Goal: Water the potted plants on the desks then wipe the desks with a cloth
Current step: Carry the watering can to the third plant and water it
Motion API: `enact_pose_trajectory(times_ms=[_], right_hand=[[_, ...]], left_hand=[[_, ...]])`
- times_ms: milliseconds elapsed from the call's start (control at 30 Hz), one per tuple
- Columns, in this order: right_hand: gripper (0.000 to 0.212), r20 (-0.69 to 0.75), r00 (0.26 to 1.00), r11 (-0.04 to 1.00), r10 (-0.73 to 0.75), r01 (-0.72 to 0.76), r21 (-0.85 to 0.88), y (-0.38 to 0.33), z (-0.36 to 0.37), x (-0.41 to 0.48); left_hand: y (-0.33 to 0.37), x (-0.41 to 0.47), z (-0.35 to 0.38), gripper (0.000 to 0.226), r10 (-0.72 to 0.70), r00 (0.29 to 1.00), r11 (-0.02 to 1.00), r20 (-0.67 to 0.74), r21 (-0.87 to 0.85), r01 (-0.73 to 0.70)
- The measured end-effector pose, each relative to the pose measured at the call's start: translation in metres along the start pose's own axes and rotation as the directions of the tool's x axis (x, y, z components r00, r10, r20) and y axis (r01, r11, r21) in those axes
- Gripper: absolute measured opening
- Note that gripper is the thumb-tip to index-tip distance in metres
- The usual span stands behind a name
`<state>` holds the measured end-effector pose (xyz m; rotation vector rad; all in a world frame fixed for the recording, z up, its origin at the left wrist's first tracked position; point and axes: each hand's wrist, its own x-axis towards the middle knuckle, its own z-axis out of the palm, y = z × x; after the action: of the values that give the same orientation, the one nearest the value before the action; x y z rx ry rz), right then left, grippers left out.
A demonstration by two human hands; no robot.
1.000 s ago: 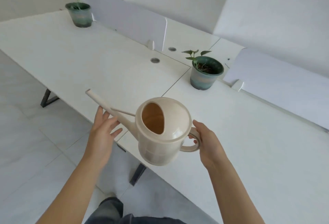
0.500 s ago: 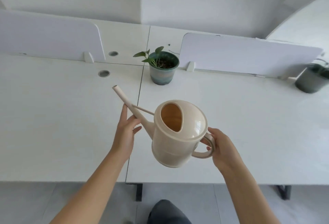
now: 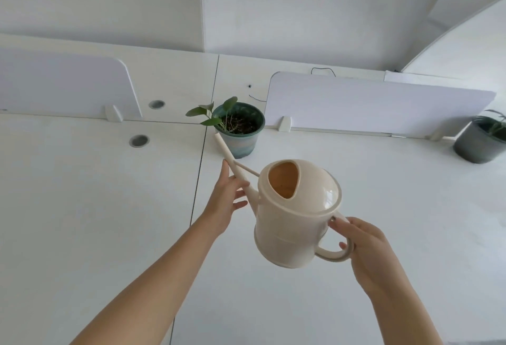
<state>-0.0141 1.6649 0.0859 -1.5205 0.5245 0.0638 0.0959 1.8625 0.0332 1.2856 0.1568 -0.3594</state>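
You held the cream watering can (image 3: 295,224) above the worktop (image 3: 82,207), your right hand (image 3: 367,251) curled round its loop handle at the near right. Your left hand (image 3: 224,202) had its fingers straight, steadying the spout (image 3: 230,158) from its left side. The can's long axis ran from handle to spout toward the far left. The spout tip sat just beside the near-left rim of the green potted plant (image 3: 238,131), apparently not yet over the soil. Your left hand was the nearer to that pot. A dark pot (image 3: 479,144) stood well apart at the far right.
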Motion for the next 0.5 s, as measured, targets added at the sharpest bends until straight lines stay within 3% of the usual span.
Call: enact_pose_trajectory(times_ms=[200, 367, 500], right_hand=[[0.02, 0.023, 0.999, 0.998, -0.05, 0.051, -0.041, -0.018, 0.01, 0.027], [0.017, -0.071, 0.997, 0.995, -0.04, 0.033, -0.099, -0.028, 0.013, 0.05], [0.017, -0.121, 0.992, 0.992, -0.042, 0.026, -0.126, -0.036, 0.011, 0.066]], left_hand=[[0.004, 0.051, 0.01, 0.073, -0.077, 0.997, 0.997, 0.012, -0.019, 0.077], [0.013, 0.077, 0.022, 0.037, -0.116, 0.992, 0.991, 0.049, -0.054, 0.119], [0.01, 0.098, 0.029, 0.031, -0.164, 0.985, 0.983, 0.062, -0.074, 0.168]])
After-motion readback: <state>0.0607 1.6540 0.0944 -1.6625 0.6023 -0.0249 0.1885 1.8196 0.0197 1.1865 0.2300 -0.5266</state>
